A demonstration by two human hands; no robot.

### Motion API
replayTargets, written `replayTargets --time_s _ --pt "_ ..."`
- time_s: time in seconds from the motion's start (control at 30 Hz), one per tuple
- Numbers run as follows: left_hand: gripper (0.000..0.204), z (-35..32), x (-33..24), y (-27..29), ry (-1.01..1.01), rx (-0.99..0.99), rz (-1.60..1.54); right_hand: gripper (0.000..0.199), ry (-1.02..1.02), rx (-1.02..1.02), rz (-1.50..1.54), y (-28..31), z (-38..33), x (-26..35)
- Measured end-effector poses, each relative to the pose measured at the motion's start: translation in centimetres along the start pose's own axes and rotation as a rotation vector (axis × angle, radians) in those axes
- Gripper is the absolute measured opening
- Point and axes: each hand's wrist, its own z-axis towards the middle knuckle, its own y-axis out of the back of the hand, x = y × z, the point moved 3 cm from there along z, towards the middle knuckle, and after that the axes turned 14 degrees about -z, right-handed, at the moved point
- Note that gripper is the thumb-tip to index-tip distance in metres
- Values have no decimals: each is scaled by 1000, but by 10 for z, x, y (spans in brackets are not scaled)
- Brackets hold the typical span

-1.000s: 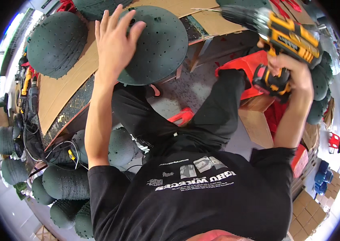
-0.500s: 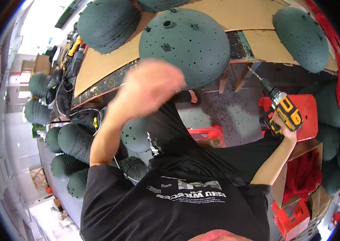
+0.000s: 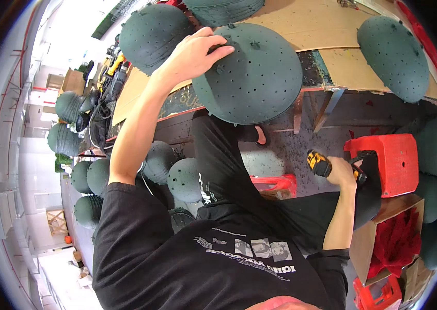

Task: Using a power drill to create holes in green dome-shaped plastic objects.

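Yellow drill (image 3: pixel 321 164) lowered; left hand (image 3: pixel 193 53) on dome (image 3: pixel 252 72)

A red plastic stool (image 3: pixel 390 163) stands on the floor under the cardboard-covered workbench (image 3: pixel 301 23); more dark green domes (image 3: pixel 84 175) crowd the left, one dome (image 3: pixel 394 57) lying at the bench's right end

The right hand (image 3: pixel 342 172) hides most of the yellow drill (image 3: pixel 320 163).
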Motion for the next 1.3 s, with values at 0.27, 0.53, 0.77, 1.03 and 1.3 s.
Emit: replayTargets --time_s 0.27,0.53,0.77,1.03,1.3 --pt "26 -36 -11 68 -11 -85 45 28 10 201 -27 -9 4 7" --pt "26 -326 17 140 546 -296 171 33 77 232 -28 2 16 38" --pt "24 -547 72 12 1053 -501 158 31 197 266 -132 -15 28 43" --pt "34 -620 171 -157 1210 -316 218 32 77 436 -272 -46 38 32" --pt "38 -618 229 -242 1338 -122 179 31 14 439 -417 -51 20 35"
